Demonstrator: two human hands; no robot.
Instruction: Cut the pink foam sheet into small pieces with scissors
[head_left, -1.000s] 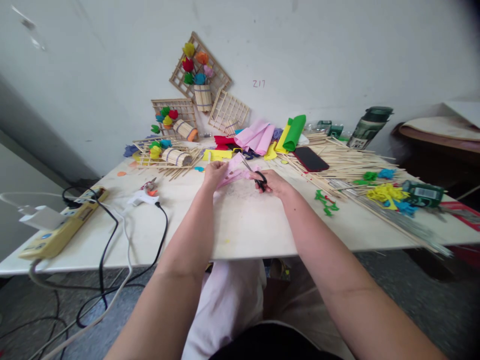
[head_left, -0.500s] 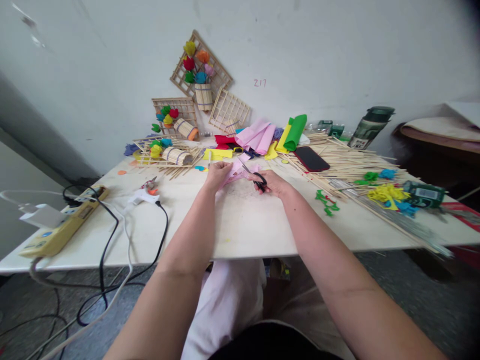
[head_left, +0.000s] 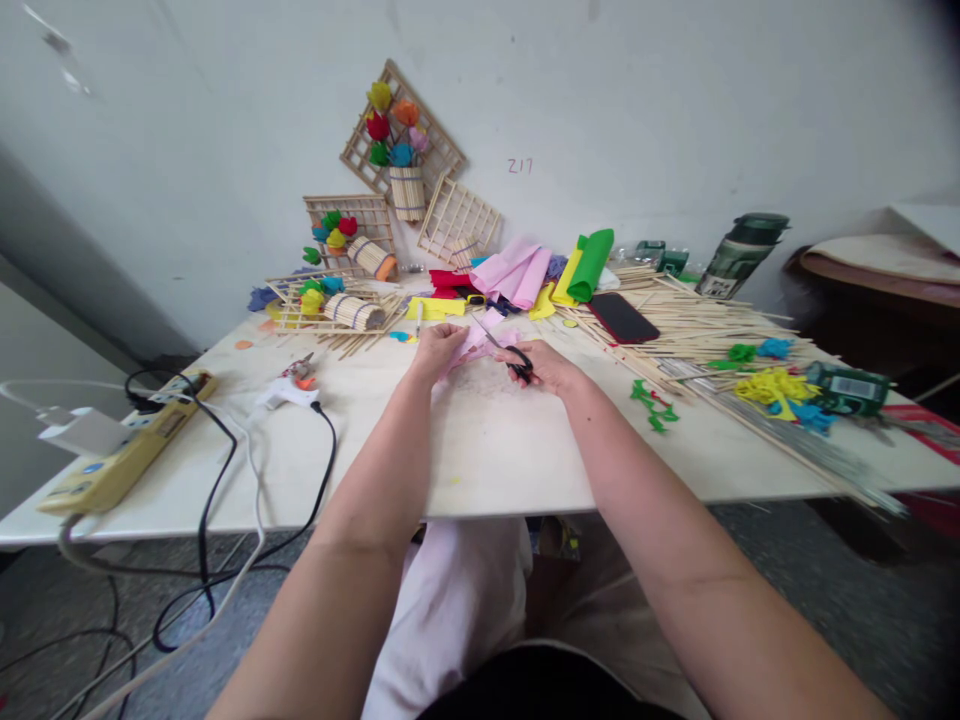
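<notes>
Both forearms reach out over the near edge of the pale bench [head_left: 480, 470], whose top looks smooth, hard and lightly smudged. The left hand [head_left: 435, 350] is closed in a pinch on the near end of a pink sheet [head_left: 480, 338], thin and soft like felt or foam, lying at the middle of the bench just beyond the hands. The right hand [head_left: 544, 365] is curled through the black loop handles of a pair of scissors [head_left: 510, 355], whose slim metal blades point far-left into the sheet.

The risk, as I judge it, lies in how close the left fingers sit to the blades: a limp sheet can fold or slide as the blades close, giving a ragged cut or a nicked finger. A loose pinch would let the sheet skew.

To the left lie a white glue gun [head_left: 289, 392] with a black cord and a yellow power strip [head_left: 124, 455], hard plastic; a trailing cord could snag an elbow. To the right, a broad heap of thin bamboo sticks [head_left: 697, 330] carries a dark phone [head_left: 621, 318], with small green and yellow cut pieces [head_left: 772, 385] nearby. Farther off are rolled pink, yellow and green sheets [head_left: 555, 268], stick lattice frames [head_left: 397, 140] with bright pom-like flowers against the wall, and a green bottle [head_left: 739, 255].
</notes>
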